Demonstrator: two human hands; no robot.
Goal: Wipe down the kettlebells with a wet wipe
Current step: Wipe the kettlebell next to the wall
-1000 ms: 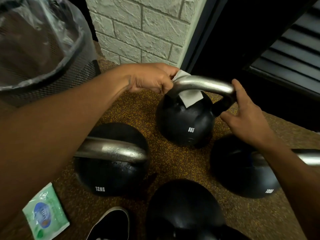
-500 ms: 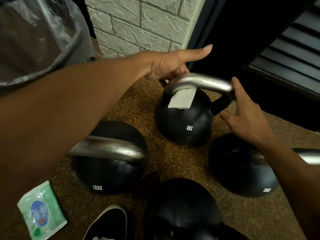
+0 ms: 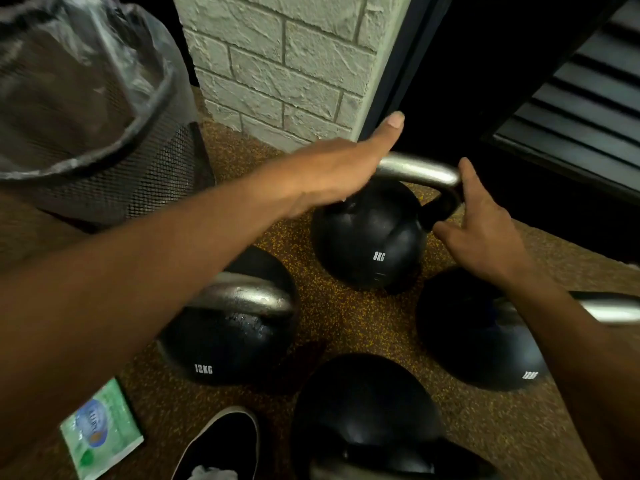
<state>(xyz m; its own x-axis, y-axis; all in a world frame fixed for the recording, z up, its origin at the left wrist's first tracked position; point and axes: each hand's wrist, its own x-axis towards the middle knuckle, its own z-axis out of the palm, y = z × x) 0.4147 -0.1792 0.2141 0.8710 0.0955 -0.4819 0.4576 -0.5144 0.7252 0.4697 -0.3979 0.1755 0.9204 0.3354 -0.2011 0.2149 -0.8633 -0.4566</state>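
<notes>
A black 8 kg kettlebell (image 3: 370, 244) with a steel handle (image 3: 422, 171) stands on the speckled floor. My left hand (image 3: 339, 168) lies flat over the handle's left part, fingers straight and pointing away. The white wet wipe is hidden under that hand. My right hand (image 3: 485, 230) touches the outer right corner of the handle, its index finger straight along the bend and its thumb at the post. Three more black kettlebells stand nearer me: a 12 kg one (image 3: 228, 341) on the left, one on the right (image 3: 478, 341), and one nearest (image 3: 363, 403).
A mesh waste bin (image 3: 86, 133) with a plastic liner stands at the left. A green wet-wipe packet (image 3: 100, 434) lies on the floor near a black shoe (image 3: 225, 441). A pale brick wall (image 3: 284, 71) and a dark slatted door (image 3: 571, 126) close off the back.
My left hand let go its grip on the wipe at the handle's left end, opened flat, then slid over the handle so the draped wipe is covered. My right hand stayed put.
</notes>
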